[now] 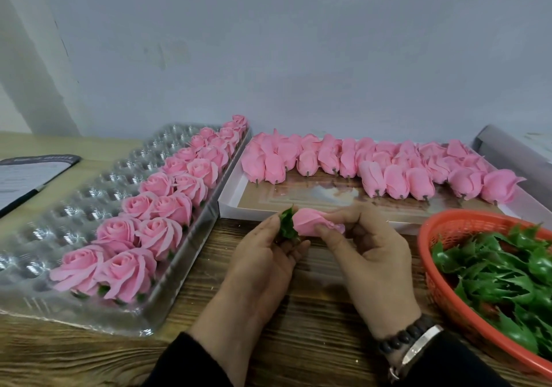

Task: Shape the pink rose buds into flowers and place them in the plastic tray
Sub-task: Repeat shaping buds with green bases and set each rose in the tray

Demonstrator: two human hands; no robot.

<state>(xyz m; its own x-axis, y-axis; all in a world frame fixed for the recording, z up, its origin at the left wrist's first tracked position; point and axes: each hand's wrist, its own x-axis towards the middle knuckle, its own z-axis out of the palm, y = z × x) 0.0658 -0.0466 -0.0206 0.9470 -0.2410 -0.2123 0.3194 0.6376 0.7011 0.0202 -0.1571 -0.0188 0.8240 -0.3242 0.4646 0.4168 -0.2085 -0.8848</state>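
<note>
1. One pink rose bud point(310, 222) is held above the wooden table point(185, 303), between the two hands and just in front of the white box point(236, 210) of unshaped buds.
2. The bud's long axis is seen to lie roughly level, left to right: the green calyx point(287, 222) end points left, the petal tip right.
3. The left hand point(263, 264) is closed on the calyx end, fingers curled beneath it.
4. The right hand point(363, 246) is pinched on the petal end; its fingertips point(324, 230) are set on the outer petals.
5. The plastic tray point(98, 204) lies to the left, well apart, nearer the left hand; two rows of finished flowers point(167, 204) are seated along its right side.
6. It is judged that shaping is under way and that placement calls for a leftward carry.
</note>
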